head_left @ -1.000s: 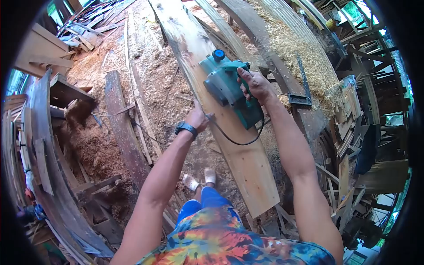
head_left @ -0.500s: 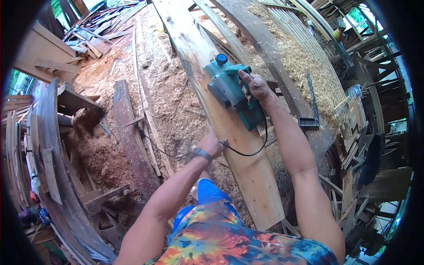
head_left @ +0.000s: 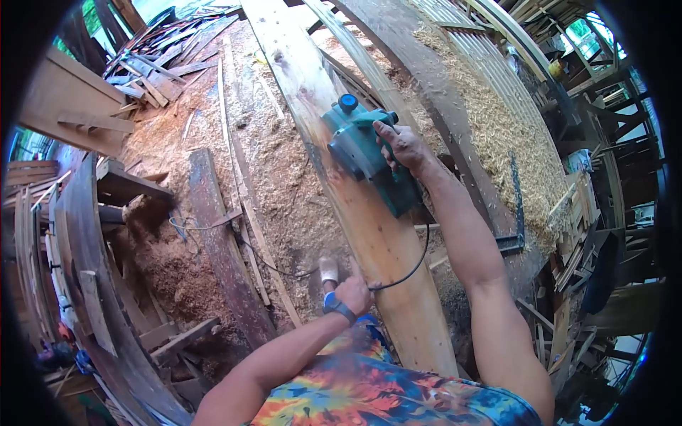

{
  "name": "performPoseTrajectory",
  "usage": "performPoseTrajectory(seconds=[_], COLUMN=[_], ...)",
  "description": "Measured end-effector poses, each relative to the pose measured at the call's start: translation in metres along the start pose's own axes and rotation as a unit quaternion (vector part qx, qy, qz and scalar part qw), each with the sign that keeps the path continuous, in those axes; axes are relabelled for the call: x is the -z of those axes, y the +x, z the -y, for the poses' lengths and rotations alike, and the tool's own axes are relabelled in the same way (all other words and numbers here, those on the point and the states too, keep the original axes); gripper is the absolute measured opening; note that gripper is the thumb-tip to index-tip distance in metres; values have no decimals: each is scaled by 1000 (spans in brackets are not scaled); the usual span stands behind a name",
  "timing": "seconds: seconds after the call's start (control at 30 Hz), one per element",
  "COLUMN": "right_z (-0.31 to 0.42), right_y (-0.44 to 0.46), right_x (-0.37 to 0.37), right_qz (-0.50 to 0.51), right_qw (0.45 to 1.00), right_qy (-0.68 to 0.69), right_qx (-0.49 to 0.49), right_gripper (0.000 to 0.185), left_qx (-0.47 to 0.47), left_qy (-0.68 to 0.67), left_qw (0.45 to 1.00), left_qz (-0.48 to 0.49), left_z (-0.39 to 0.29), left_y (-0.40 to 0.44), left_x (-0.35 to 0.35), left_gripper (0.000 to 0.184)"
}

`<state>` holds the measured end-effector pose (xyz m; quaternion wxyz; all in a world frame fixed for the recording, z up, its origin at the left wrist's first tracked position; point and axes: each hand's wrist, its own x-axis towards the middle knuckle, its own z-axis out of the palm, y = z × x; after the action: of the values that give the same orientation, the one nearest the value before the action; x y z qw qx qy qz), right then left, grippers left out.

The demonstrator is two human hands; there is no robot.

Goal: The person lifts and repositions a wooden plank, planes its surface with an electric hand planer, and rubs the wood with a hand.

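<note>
A green electric planer (head_left: pixel 369 153) with a blue front knob rests on a long pale wooden plank (head_left: pixel 387 263). My right hand (head_left: pixel 403 148) is wrapped round its rear handle, the thumb side lying over the top. The planer's black power cord (head_left: pixel 419 264) loops down from its back end towards my left hand (head_left: pixel 354 294). That hand is closed around the cord beside the plank's left edge, with the index finger pointing forward along the wood. From there the cord runs left over the sawdust. The planer's underside is hidden.
A dark board (head_left: pixel 220 241) lies on the sawdust at left, with the cord crossing it. Right of the plank are a heavy dark beam (head_left: pixel 426 78), heaped shavings (head_left: pixel 497 113) and a black metal square (head_left: pixel 516 213). My foot (head_left: pixel 328 270) stands left of the plank.
My left hand has drawn back along the plank edge towards my body, bringing the cord with it. My foot has come into view. The planer sits at nearly the same place on the plank.
</note>
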<state>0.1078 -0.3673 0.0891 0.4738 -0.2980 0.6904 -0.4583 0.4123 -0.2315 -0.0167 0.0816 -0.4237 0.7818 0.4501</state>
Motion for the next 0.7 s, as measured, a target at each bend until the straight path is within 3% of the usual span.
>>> performPoseTrajectory(seconds=[0.2,0.27,0.3,0.4,0.43,0.57,0.67,0.7], right_z=[16,22,25,36,37,48,55,59], right_y=[56,71,79,97,104,122,140,143], right_x=[-6,-9,-9,-12,-12,-16,-18,-20], right_qz=[-3,-2,0,3,6,10,12,13], right_qw=[1000,1000,1000,1000,1000,1000,999,999], right_qy=[18,15,12,6,7,3,7,9], right_qx=[20,13,15,19,19,24,30,28], right_gripper=[53,53,53,52,52,51,50,50], left_qx=[-86,-72,-86,-101,-23,23,-34,-25], left_qy=[-4,-29,21,41,19,-21,-18,-24], left_qw=[996,996,994,994,999,997,980,983], left_qz=[-3,44,66,15,-13,-76,-193,-182], left_z=[21,30,39,41,27,16,49,44], left_y=[4,12,19,58,76,157,233,243], left_x=[-1,8,16,63,83,165,182,196], left_gripper=[93,92,79,61,52,68,70,70])
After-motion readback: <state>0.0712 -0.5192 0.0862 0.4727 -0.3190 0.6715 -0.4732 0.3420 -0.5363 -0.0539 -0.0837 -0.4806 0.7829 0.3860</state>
